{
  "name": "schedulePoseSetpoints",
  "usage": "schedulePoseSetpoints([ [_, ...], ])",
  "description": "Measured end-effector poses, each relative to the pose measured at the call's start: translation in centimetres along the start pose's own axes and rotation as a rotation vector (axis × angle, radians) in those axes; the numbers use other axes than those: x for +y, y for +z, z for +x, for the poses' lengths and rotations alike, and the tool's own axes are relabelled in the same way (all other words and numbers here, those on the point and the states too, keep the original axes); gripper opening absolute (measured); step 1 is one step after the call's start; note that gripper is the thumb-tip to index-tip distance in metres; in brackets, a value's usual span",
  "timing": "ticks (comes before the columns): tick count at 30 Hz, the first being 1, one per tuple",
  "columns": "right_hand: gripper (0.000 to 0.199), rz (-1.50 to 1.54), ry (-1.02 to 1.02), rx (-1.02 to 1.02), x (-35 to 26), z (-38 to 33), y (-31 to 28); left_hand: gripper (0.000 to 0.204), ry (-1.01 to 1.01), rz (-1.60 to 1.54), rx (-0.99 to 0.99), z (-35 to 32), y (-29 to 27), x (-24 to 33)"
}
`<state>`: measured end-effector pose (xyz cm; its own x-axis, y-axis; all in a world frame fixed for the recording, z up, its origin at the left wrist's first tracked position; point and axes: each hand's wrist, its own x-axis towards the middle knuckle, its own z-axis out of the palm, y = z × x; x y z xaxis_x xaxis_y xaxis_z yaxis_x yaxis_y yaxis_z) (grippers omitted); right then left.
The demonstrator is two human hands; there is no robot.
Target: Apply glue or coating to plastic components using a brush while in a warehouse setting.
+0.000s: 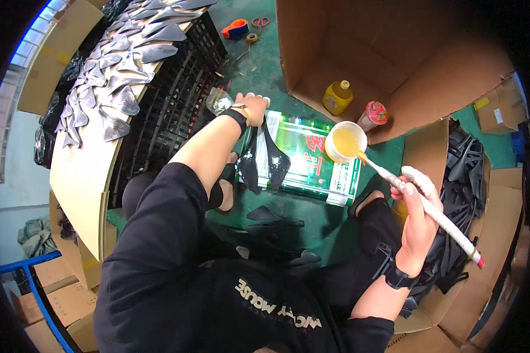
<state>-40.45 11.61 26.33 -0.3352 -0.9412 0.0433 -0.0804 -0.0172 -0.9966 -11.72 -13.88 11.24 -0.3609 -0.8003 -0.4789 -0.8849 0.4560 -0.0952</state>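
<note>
My left hand (252,107), with white-covered fingertips, is closed at the narrow upper end of a glossy black curved piece (261,157). This piece spreads into two lobes and lies over the left part of a shiny green tin (303,154) lying flat. My right hand (417,216), one finger wrapped in white, grips a brush (447,223) with a long handle bound in white tape. Its bristles touch or nearly touch the rim of a white cup (333,154) of yellowish liquid at the tin's right side. A glass jar (219,101) stands beside my left hand.
Many similar dark pieces (123,100) cover a board on a black crate (176,82) at left. An open carton (388,59) holds a yellow bottle (337,97) and a red-topped container (373,115). Another box (466,176) of black pieces stands right. Scissors (259,24) and an orange-blue tape dispenser (235,29) lie beyond.
</note>
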Motion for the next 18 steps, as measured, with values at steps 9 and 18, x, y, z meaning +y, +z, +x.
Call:
schedulePoseSetpoints([
  [9,0.021,-0.031,-0.107,-0.059,0.0,-0.6,0.4,0.022,0.183,0.318,-0.066,-2.5,-4.8,-0.7],
  [18,0.022,0.123,-0.127,-0.026,-0.3,-1.6,0.2,0.025,0.131,-0.042,0.147,-19.4,-7.8,-4.1],
])
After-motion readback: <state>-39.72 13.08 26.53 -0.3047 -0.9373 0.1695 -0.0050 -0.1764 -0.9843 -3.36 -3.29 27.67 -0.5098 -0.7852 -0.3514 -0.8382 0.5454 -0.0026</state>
